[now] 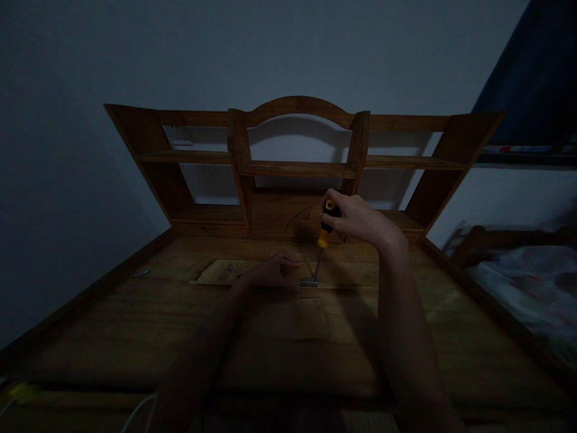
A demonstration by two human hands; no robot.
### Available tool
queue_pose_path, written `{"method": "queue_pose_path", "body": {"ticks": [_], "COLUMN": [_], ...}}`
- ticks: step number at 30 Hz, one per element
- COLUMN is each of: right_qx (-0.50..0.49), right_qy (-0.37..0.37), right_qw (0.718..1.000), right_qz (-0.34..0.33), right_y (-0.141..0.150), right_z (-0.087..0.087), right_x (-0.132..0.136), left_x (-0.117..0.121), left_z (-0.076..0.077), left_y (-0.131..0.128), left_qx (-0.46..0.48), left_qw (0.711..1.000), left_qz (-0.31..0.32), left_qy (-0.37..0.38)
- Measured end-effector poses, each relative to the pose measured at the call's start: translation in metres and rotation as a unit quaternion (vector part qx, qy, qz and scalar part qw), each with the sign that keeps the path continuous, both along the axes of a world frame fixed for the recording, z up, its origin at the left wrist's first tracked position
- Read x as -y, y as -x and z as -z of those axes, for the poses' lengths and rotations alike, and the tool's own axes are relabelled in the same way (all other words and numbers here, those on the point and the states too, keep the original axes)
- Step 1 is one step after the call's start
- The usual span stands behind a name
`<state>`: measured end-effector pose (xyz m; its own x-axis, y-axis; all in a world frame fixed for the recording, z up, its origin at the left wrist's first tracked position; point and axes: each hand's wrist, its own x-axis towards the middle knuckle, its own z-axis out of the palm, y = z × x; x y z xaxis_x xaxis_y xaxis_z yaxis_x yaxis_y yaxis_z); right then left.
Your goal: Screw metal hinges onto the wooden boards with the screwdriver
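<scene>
My right hand (356, 218) is wrapped round the yellow and black handle of a screwdriver (323, 237). The shaft slants down, and its tip meets a small metal hinge (309, 282) at the edge of a long thin wooden board (220, 272). My left hand (273, 269) rests on that board just left of the hinge, thumb and index finger stretched out and apart. A small square wooden piece (312, 319) lies on the desk in front of the hinge. Dim light hides the exact contact at the tip.
A wooden shelf unit (297, 170) rises along the back of the wooden desk (180, 337). On the left of the desktop lies a small metal object (141, 273). A white cable (139, 412) hangs at the front edge. To the right is a bed with plastic-like covering (527, 288).
</scene>
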<state>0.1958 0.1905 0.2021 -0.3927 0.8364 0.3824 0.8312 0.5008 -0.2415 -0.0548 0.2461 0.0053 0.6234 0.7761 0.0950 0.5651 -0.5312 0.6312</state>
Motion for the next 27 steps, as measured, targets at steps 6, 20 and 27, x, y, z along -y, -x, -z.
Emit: {"method": "queue_pose_path", "body": {"ticks": [6,20,27], "right_qx": [0.018,0.020,0.032], "right_qy": [-0.005,-0.006,-0.014], "right_qw": [1.000,1.000,0.999], "right_qz": [0.002,0.005,0.006], "right_y": [0.0002,0.0036,0.0031], "right_z": [0.0011,-0.0001,0.0005], "right_x": [-0.0021,0.0007,0.0005], "left_x": [0.0008,0.0005,0.0010], "left_z": [-0.0011,-0.0017,-0.0021], "left_y": [-0.0008,-0.0008,-0.0016], "left_qx": [0.001,-0.008,-0.002], "left_qw": [1.000,1.000,1.000], "left_qz": [0.010,0.017,0.011], "left_qy": [-0.008,-0.021,-0.001]}}
